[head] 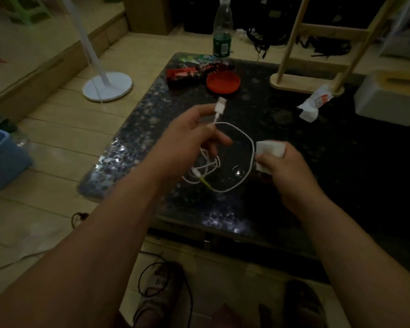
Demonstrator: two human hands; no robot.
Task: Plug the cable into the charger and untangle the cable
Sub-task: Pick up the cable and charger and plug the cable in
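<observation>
Over a dark speckled table [294, 185], a person's 2 bare hands hold the 2 parts of a phone charger apart, not yet joined. The right hand [287, 171] is closed around a white charger block [270, 150], with a pale face of it turned toward the left hand; where its socket sits cannot be made out in the dim light. The left hand [187, 136] pinches a white cable [246, 176] just behind its flat plug [220, 106], thumb and forefinger pressed together on the cord. The plug stands above that pinch, its long axis pointing up and away from the person, not across toward the block. The block lies to the right of the pinch and lower, near but not touching. Plugging in likely calls for swinging the plug tip rightward to line up with the block. Below the left hand the cable drops to the table in 1 wide loop and a small knot of coils [204, 170], with untangling yet to be done.
</observation>
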